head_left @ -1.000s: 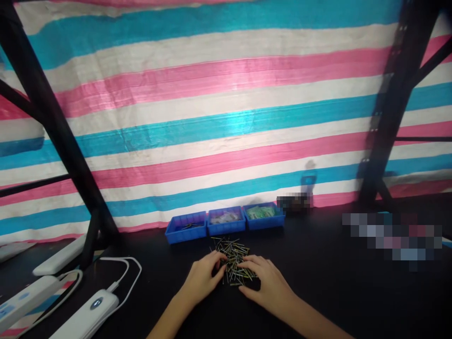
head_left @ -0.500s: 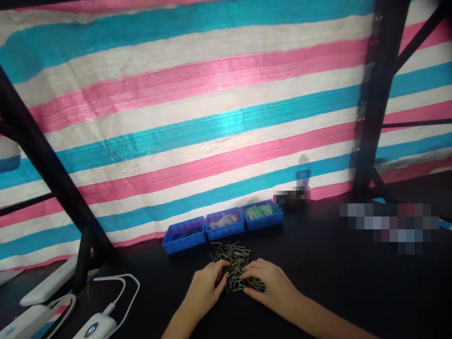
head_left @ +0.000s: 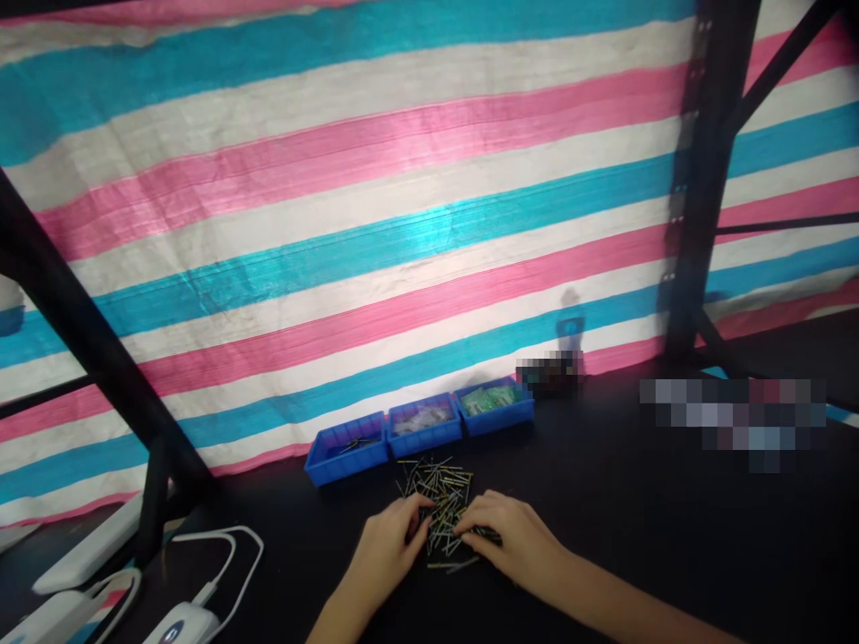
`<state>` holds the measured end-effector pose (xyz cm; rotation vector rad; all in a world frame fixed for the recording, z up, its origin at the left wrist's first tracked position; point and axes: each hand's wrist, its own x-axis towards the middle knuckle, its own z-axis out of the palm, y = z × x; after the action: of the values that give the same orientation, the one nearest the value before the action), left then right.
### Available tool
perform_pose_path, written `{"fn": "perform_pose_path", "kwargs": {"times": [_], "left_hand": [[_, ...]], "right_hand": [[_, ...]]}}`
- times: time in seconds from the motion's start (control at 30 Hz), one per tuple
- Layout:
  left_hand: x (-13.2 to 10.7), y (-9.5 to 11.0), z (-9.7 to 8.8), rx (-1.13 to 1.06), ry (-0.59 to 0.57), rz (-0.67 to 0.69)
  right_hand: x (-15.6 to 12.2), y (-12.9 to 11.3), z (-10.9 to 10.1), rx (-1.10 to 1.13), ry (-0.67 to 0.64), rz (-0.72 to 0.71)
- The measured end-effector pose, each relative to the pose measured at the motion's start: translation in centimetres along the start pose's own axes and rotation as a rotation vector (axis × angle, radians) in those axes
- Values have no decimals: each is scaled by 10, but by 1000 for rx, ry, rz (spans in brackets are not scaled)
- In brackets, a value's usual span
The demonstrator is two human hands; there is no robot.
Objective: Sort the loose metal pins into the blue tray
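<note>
A loose pile of thin metal rods (head_left: 439, 483), some yellowish and some silver, lies on the black table between my hands. At its left edge rests my left hand (head_left: 389, 546), fingers curved, with thumb and forefinger a little apart at the rods. My right hand (head_left: 514, 532) reaches in from the right, its thumb and fingertips drawn close together over the pile. Whatever sits between those right fingertips is too small to make out. Several rods are partly covered by the right hand, and a few lie apart at the near side of the pile.
Behind the pile stand three blue bins in a row: the left bin (head_left: 345, 461) with a few rods, the middle bin (head_left: 426, 438) with clear bags, the right bin (head_left: 500, 416) with green-tinted bags. White devices with a cable (head_left: 251, 555) lie left. Black frame posts (head_left: 704, 206) flank a striped sheet.
My right thumb has moved in toward its fingertips. A few rods now lie separated at the near edge of the pile. The left hand has barely shifted.
</note>
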<state>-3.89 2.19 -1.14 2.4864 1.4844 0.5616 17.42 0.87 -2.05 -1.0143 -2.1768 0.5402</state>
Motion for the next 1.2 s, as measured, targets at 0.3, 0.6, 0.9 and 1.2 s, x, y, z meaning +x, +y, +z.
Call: {"fn": "perform_pose_path", "kwargs": {"times": [0.3,0.6,0.9,1.2], "left_hand": [[0,4,-1,9,8,7],[-2,8,-3,54,16,43],[-2,9,-3,68,18,57],[-2,9,-2,63,11,22]], "right_hand": [[2,0,-1,-31,2,37],[0,-10,-4,-94,-43,51],[-1,-6,-5,-103,-76,-1],[2,1,-14,-44,-107,-62]]}}
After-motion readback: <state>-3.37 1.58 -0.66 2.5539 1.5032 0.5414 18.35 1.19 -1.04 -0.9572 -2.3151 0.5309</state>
